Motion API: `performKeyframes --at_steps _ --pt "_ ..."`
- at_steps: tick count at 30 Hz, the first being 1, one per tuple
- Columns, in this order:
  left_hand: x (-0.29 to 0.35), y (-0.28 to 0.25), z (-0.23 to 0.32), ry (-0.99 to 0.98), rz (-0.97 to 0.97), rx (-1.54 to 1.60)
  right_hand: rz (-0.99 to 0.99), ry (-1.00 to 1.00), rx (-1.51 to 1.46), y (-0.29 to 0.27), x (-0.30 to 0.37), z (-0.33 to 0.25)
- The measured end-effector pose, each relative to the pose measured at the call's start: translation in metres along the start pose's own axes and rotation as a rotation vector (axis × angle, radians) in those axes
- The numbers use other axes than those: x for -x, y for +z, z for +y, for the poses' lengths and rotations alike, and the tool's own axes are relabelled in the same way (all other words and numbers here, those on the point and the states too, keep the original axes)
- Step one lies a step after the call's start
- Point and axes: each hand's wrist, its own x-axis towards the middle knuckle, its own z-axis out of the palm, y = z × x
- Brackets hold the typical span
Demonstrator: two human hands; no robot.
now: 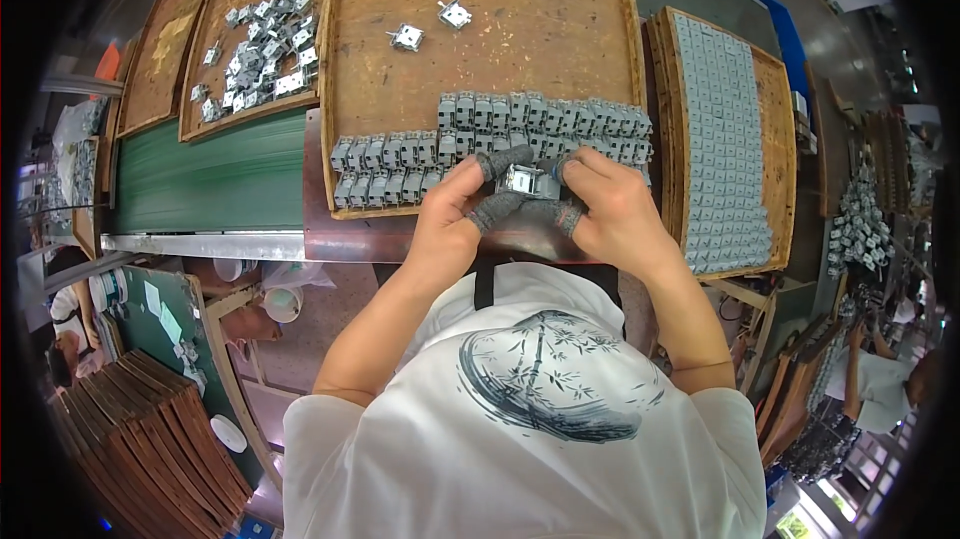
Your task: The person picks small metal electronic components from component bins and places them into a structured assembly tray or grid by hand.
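Between my hands, over the near edge of a wooden tray point(480, 59), is a small boxy metal part point(523, 180) with a shiny face. My left hand point(461, 201), with grey fabric covers on its fingers, closes on the part's left side. My right hand point(603, 197), also in grey finger covers, grips it from the right. Just beyond my fingers, rows of similar grey metal parts point(545, 117) stand packed along the tray's near side. Two loose metal parts, one a silver piece point(406, 36), lie farther back in the tray.
A tray at left holds a heap of loose metal parts point(268, 54). On the right, another tray point(779, 169) carries closely packed grey parts. A green surface point(210, 179) lies left of my tray. Stacked wooden boards point(150, 429) stand lower left. Other people are at both sides.
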Motion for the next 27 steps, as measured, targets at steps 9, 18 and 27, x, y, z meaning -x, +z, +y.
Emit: performKeyframes --at_steps 9,18,27 --pt "-0.008 0.016 -0.017 0.39 0.17 -0.927 0.29 -0.024 0.122 0.039 0.004 0.01" --pt "-0.024 0.023 -0.01 0.614 0.042 -0.88 -0.077 0.297 -0.583 0.03 0.016 0.034" --pt "-0.055 -0.059 -0.022 0.205 0.12 -1.208 0.105 0.472 -0.386 0.012 0.071 0.066"
